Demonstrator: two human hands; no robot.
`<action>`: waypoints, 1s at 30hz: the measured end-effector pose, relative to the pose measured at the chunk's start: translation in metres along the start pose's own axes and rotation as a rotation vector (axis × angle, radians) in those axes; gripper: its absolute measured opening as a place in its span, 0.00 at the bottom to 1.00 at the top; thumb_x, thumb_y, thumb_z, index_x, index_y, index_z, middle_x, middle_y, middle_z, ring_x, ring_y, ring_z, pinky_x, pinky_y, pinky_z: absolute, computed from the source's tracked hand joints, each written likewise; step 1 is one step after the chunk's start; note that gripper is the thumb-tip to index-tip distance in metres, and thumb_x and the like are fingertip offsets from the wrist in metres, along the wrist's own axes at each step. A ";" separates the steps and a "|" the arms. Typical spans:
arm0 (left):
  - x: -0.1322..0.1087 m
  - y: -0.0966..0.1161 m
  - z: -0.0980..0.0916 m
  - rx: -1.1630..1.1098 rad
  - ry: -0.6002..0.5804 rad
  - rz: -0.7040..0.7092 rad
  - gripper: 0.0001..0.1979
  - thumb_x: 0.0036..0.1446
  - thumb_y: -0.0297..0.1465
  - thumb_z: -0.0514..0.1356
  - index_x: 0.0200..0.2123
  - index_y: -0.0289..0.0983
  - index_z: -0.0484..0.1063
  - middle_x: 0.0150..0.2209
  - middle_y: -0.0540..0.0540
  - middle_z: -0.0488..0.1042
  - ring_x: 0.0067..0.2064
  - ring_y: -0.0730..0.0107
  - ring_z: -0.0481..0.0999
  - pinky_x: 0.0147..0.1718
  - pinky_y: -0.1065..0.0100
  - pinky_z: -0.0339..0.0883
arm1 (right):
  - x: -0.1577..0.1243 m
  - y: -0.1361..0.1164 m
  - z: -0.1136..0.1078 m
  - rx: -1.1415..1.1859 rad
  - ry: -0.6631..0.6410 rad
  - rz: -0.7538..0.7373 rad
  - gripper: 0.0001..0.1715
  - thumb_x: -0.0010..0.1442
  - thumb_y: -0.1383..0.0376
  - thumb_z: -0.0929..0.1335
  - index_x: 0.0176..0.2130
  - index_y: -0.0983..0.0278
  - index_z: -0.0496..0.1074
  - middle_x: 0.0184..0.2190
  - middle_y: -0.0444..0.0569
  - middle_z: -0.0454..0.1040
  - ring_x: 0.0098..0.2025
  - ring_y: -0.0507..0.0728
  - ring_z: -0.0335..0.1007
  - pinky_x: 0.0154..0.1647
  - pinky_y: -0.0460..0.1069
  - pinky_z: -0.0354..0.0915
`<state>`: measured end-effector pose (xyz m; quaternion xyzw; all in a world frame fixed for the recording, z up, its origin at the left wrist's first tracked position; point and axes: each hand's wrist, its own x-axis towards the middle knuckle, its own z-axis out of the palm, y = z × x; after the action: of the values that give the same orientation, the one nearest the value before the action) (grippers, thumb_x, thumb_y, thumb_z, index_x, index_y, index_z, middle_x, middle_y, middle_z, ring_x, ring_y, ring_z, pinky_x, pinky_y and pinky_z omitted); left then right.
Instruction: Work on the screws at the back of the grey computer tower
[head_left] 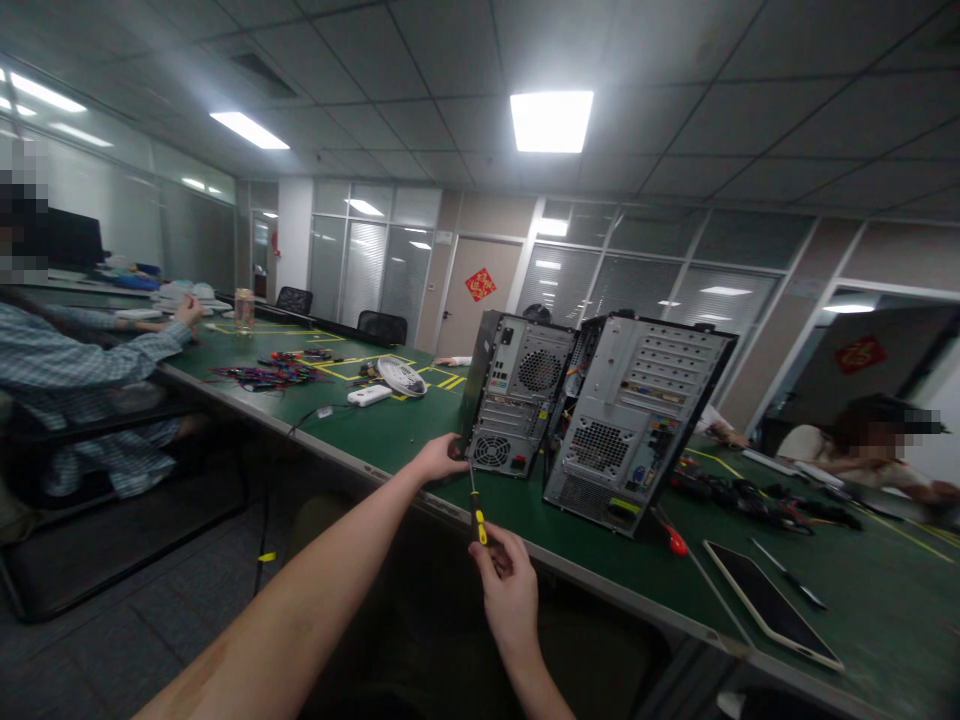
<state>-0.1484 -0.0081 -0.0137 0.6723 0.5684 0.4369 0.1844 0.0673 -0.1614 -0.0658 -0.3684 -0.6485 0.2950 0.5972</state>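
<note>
My right hand (506, 575) is closed on the yellow and black handle of a screwdriver (478, 515). The screwdriver's shaft points up to the lower left corner of a computer case (517, 400), whose back panel faces me. At that same corner is my left hand (444, 458), its fingers closed around something dark that I cannot make out. A second, larger computer case (637, 420) stands tilted just to the right, with its slots and ports facing me.
A tablet (772, 603), a pen (787, 572) and black cables (765, 500) lie on the green table (360, 440) at right. Coloured cables (281, 372), a white power bank (369, 396) and a round fan (402, 376) lie at left. People sit on both sides.
</note>
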 end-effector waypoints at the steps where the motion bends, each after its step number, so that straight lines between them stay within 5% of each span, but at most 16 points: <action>1: 0.000 0.000 0.000 -0.002 -0.003 -0.002 0.37 0.43 0.38 0.74 0.58 0.35 0.71 0.41 0.44 0.80 0.42 0.62 0.80 0.43 0.67 0.72 | -0.001 -0.002 0.000 0.007 -0.008 -0.006 0.20 0.59 0.56 0.73 0.48 0.63 0.79 0.46 0.55 0.76 0.40 0.57 0.76 0.44 0.52 0.74; 13: -0.001 0.001 -0.001 0.016 -0.003 0.004 0.37 0.44 0.38 0.72 0.58 0.34 0.70 0.42 0.43 0.80 0.42 0.63 0.80 0.43 0.68 0.72 | -0.004 -0.012 0.003 -0.028 -0.081 -0.049 0.19 0.62 0.58 0.71 0.52 0.59 0.78 0.51 0.54 0.74 0.49 0.60 0.74 0.50 0.53 0.72; 19: 0.000 -0.002 0.000 0.023 -0.009 0.019 0.38 0.45 0.38 0.72 0.59 0.32 0.70 0.42 0.42 0.80 0.42 0.61 0.80 0.43 0.67 0.72 | -0.004 -0.018 -0.001 -0.146 -0.076 -0.069 0.19 0.65 0.58 0.68 0.53 0.55 0.79 0.54 0.53 0.74 0.56 0.62 0.70 0.61 0.57 0.65; 30: -0.003 0.004 -0.002 0.017 -0.013 -0.002 0.38 0.44 0.38 0.73 0.58 0.32 0.70 0.43 0.42 0.80 0.43 0.62 0.80 0.42 0.68 0.72 | -0.003 -0.011 -0.004 -0.183 -0.058 -0.137 0.19 0.65 0.60 0.67 0.53 0.60 0.79 0.53 0.55 0.78 0.55 0.62 0.74 0.58 0.55 0.68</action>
<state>-0.1476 -0.0125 -0.0104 0.6762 0.5716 0.4275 0.1826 0.0699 -0.1705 -0.0578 -0.3674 -0.7134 0.2038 0.5609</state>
